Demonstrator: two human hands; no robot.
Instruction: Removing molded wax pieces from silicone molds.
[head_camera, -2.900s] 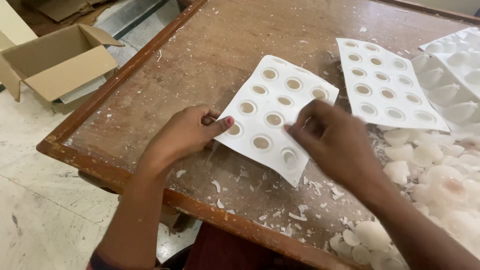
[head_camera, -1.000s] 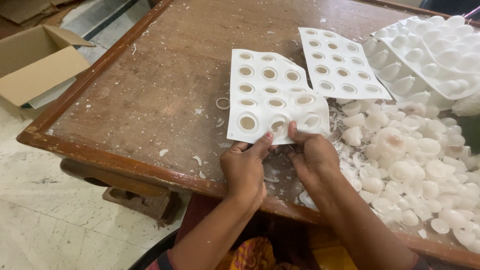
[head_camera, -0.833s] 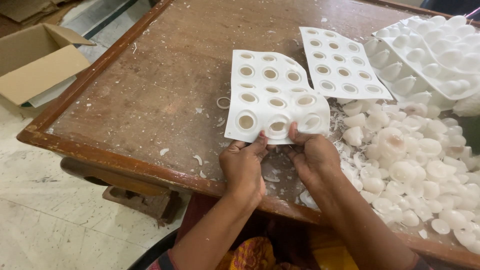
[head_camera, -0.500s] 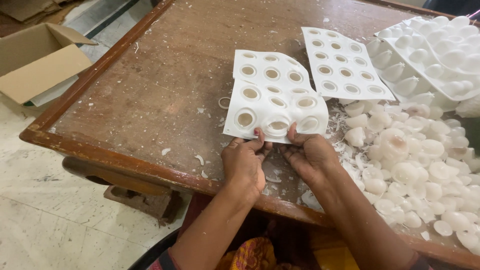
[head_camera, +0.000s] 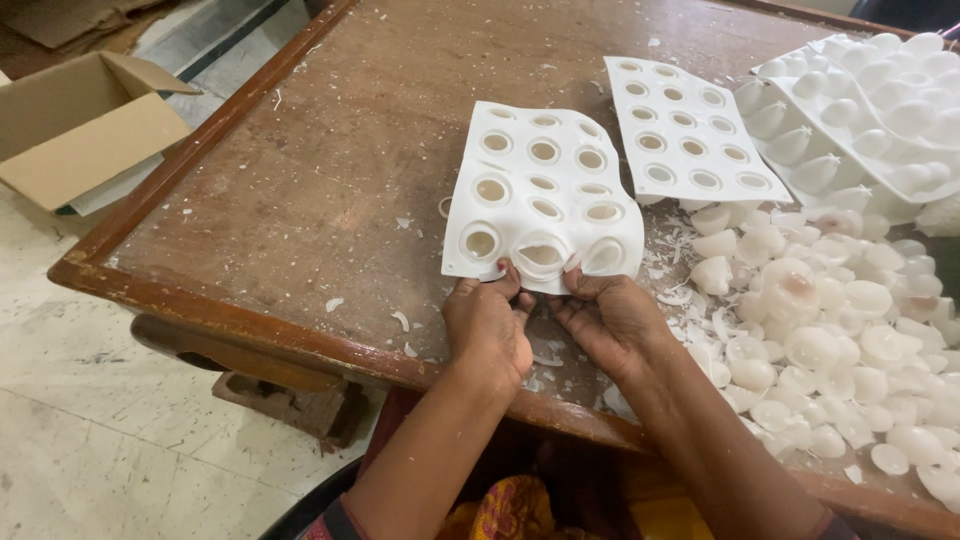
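Note:
A white flexible mould sheet (head_camera: 545, 195) with round cavities lies on the brown wooden table (head_camera: 330, 150). My left hand (head_camera: 488, 325) and my right hand (head_camera: 612, 318) both pinch its near edge, thumbs on either side of the middle front cavity, which is pulled out of shape. Several cavities hold pale filling. Just to the right of my hands lies a heap of loose white domed pieces (head_camera: 830, 330).
A second white mould sheet (head_camera: 690, 130) lies behind to the right, beside stacked white moulds (head_camera: 870, 110) at the far right. White flakes litter the table near my hands. An open cardboard box (head_camera: 70, 130) sits on the floor to the left.
The mould sheet has been turned and drawn towards the table's near edge. Both hands now grip its front edge and stretch a cavity that was round before.

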